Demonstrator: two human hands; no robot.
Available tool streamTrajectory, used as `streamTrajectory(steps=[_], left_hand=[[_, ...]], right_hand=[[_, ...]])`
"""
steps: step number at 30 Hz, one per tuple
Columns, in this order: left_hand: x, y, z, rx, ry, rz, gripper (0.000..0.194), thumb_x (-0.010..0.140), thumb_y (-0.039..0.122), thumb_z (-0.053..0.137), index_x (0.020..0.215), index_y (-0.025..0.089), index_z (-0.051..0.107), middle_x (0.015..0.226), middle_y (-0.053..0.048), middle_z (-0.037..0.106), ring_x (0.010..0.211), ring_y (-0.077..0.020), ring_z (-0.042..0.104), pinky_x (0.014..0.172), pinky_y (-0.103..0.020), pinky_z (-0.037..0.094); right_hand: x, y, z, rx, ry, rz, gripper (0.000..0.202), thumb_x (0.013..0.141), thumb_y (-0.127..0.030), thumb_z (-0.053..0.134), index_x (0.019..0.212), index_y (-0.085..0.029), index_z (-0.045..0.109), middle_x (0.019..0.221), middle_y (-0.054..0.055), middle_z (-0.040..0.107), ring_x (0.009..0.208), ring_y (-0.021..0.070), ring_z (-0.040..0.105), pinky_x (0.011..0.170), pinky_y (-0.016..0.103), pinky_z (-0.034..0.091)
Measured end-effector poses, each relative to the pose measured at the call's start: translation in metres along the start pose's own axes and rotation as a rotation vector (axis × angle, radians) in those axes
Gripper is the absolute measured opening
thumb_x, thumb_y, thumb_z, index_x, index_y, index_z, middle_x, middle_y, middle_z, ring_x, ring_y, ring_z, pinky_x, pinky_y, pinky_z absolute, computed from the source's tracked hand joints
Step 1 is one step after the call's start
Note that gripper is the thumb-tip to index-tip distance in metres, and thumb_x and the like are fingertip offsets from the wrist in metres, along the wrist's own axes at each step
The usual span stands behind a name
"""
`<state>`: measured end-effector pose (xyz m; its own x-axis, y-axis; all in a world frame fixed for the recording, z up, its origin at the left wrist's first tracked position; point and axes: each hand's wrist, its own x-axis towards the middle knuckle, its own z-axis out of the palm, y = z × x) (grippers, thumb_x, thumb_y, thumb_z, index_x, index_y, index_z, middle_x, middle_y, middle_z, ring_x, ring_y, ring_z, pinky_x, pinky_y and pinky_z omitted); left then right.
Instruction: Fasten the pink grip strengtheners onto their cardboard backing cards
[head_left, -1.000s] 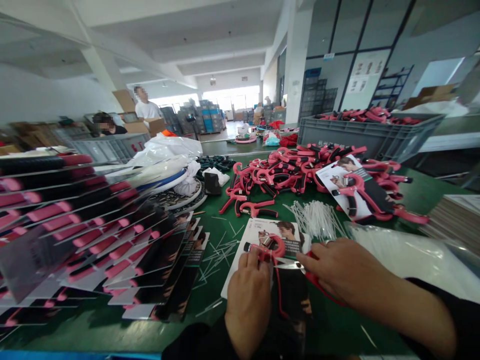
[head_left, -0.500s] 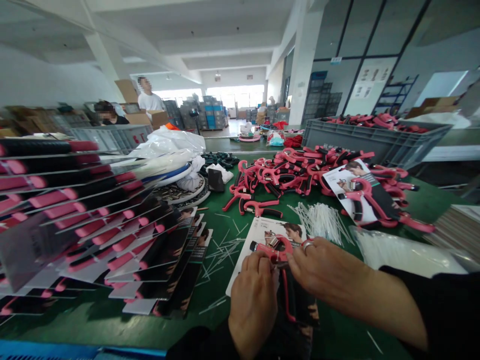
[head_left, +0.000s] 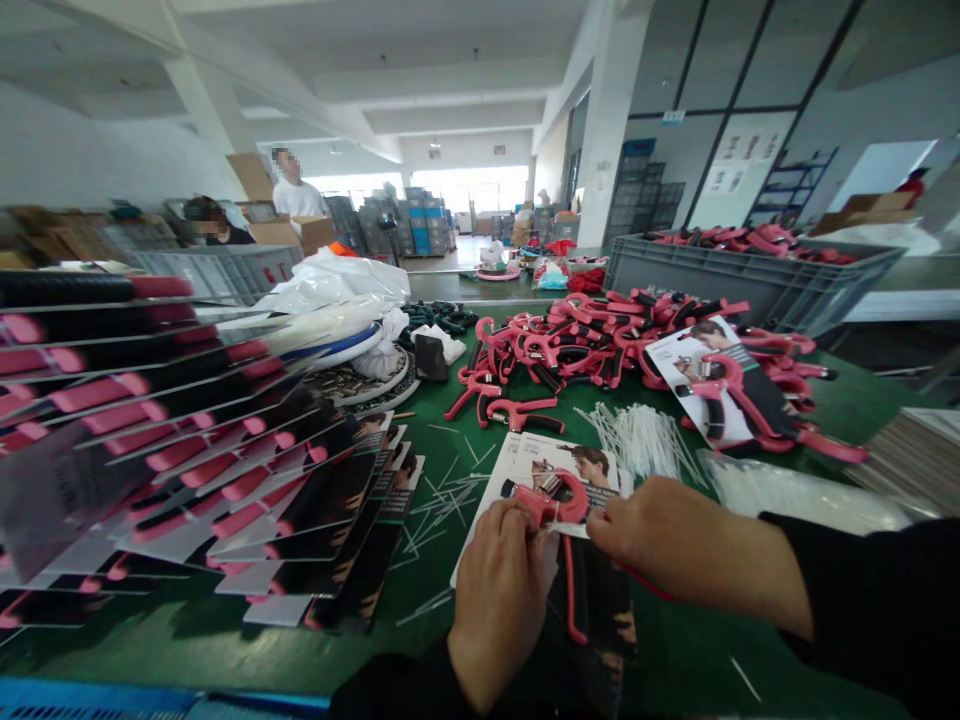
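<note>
A pink and black hand grip strengthener (head_left: 566, 497) with a metal spring lies on a printed backing card (head_left: 487, 520) in front of me. My left hand (head_left: 501, 590) has its fingers closed at the left edge of the hand grip, over the card; what lies under the fingertips is hidden. From the right, my right hand (head_left: 652, 535) is closed round small cutters (head_left: 571, 529). Their pale metal tip reaches across the hand grip near my left fingertips, and a bit of red handle shows below my palm.
Carded hand grips (head_left: 225, 480) are stacked high at left. Cut tie ends (head_left: 446, 500) litter the green table. Behind lie loose hand grips (head_left: 570, 340), white cable ties (head_left: 645, 440) and another carded grip (head_left: 724, 385). A grey crate (head_left: 742, 280) stands at back right.
My right hand has turned and shifted slightly right, and the cutters' metal tip and red handle now show. My left hand stays at the hand grip, moved very little.
</note>
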<state>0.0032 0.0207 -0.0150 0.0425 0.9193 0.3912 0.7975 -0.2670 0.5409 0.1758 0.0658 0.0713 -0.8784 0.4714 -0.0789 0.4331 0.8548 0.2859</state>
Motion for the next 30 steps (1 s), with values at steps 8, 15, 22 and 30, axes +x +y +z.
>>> streamTrajectory(steps=[8, 15, 22, 30], left_hand=[[0.009, -0.039, -0.031, -0.126, 0.310, -0.117, 0.010, 0.090, 0.022, 0.039, 0.086, 0.020, 0.048, 0.095, -0.008, 0.055, 0.096, -0.0210, 0.054, 0.085, -0.038, 0.046], [-0.016, -0.050, -0.051, -0.060, 0.007, -0.047, 0.023, 0.083, 0.030, 0.055, 0.104, 0.024, 0.059, 0.113, -0.007, 0.057, 0.107, -0.0232, 0.052, 0.091, -0.040, 0.044], [-0.018, -0.033, -0.039, -0.180, -0.174, -0.078, 0.016, 0.083, 0.029, 0.057, 0.096, 0.026, 0.067, 0.095, -0.001, 0.069, 0.086, -0.0189, 0.061, 0.081, -0.033, 0.047], [-0.011, -0.032, -0.035, -0.197, -0.171, -0.233, 0.011, 0.076, 0.030, 0.061, 0.082, 0.022, 0.066, 0.080, -0.001, 0.065, 0.077, -0.0186, 0.058, 0.069, -0.028, 0.043]], right_hand=[[-0.011, 0.015, -0.013, 0.150, -0.159, 0.194, 0.036, 0.063, -0.046, 0.073, 0.088, -0.022, 0.064, 0.070, 0.005, 0.070, 0.061, 0.0267, 0.066, 0.045, 0.026, 0.029], [0.013, 0.002, -0.033, 0.327, -0.301, 0.146, 0.032, 0.061, -0.051, 0.071, 0.083, -0.027, 0.067, 0.072, 0.003, 0.069, 0.067, 0.0263, 0.065, 0.050, 0.027, 0.033], [0.038, 0.005, -0.031, 0.371, -0.422, 0.115, 0.026, 0.064, -0.045, 0.067, 0.083, -0.027, 0.068, 0.073, 0.003, 0.067, 0.069, 0.0247, 0.062, 0.055, 0.028, 0.037], [0.052, 0.009, -0.030, 0.444, -0.473, 0.086, 0.036, 0.061, -0.053, 0.067, 0.084, -0.026, 0.069, 0.071, 0.003, 0.064, 0.074, 0.0264, 0.061, 0.067, 0.034, 0.041]])
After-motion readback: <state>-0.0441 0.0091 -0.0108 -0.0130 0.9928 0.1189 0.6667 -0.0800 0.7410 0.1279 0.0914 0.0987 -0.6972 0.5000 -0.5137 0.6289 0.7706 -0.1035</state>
